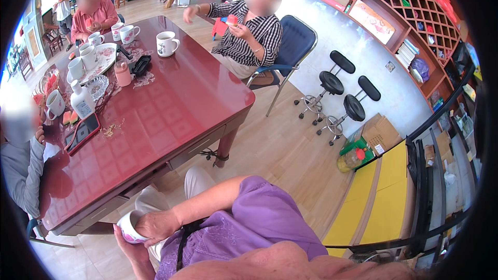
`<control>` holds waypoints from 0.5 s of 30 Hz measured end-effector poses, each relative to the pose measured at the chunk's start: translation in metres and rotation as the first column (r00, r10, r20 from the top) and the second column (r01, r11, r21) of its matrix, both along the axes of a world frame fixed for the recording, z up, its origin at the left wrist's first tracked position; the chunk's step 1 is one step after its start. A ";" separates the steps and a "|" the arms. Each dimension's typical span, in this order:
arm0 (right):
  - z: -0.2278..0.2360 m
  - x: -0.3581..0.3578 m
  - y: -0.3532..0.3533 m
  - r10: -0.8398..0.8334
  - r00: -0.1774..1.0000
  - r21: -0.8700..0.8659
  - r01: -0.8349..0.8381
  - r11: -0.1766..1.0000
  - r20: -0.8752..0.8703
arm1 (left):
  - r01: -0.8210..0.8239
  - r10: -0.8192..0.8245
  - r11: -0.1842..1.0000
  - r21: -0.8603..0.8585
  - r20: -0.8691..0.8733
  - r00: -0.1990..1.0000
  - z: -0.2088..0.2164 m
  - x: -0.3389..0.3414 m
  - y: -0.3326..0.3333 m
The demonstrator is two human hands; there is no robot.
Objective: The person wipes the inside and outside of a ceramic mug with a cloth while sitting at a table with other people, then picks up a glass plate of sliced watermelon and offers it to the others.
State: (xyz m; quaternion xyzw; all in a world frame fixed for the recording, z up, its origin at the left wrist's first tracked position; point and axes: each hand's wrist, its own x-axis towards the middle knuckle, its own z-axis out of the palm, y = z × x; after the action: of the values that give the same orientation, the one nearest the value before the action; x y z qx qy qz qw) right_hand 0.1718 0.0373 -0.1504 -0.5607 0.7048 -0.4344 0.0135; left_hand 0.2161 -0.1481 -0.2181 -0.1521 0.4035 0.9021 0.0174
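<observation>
Low over my lap, in front of the table's near edge, I have a white mug (133,233) with pink flowers on its side. My left hand (132,249) wraps around its outer side from the left and below. At the mug's rim on the right is my right hand (158,226), its fingers curled over and partly into the mouth of the mug. Its handle and most of its inside are hidden by that hand.
The dark red table (171,103) carries several mugs, a white bottle (82,99), a pink bottle (123,74), a phone (83,134) and watermelon pieces (70,117). People sit around it. To the right stand two black stools (332,82), a carton (381,134) and a jar (351,160).
</observation>
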 end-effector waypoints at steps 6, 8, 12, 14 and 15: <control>0.017 -0.006 -0.004 -0.263 0.940 -0.027 0.275 0.961 0.218 | 0.361 -0.266 0.896 0.258 -0.338 0.903 0.079 -0.008 0.013; 0.083 -0.002 0.010 0.000 0.756 -0.246 0.213 0.945 0.654 | 0.328 -0.251 0.915 0.237 -0.304 0.919 0.026 -0.012 0.001; 0.098 -0.022 0.025 -0.030 0.715 -0.416 0.440 0.796 0.698 | 0.411 -0.514 0.831 -0.376 -0.235 0.825 0.052 -0.010 0.039; 0.107 -0.032 0.033 -0.053 0.685 -0.403 0.486 0.775 0.726 | 0.380 -0.722 0.444 -0.812 -0.072 0.688 0.050 -0.023 0.059; 0.113 -0.033 0.031 0.074 0.628 -0.472 0.497 0.728 0.775 | 0.496 -0.757 0.382 -0.780 0.044 0.652 0.035 -0.028 0.066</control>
State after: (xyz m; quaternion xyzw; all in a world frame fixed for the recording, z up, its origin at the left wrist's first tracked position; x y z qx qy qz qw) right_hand 0.1385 0.0685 -0.0374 -0.2033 0.5024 -0.8387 0.0527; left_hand 0.1885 -0.0824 -0.1833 0.1705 0.7526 0.5914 0.2341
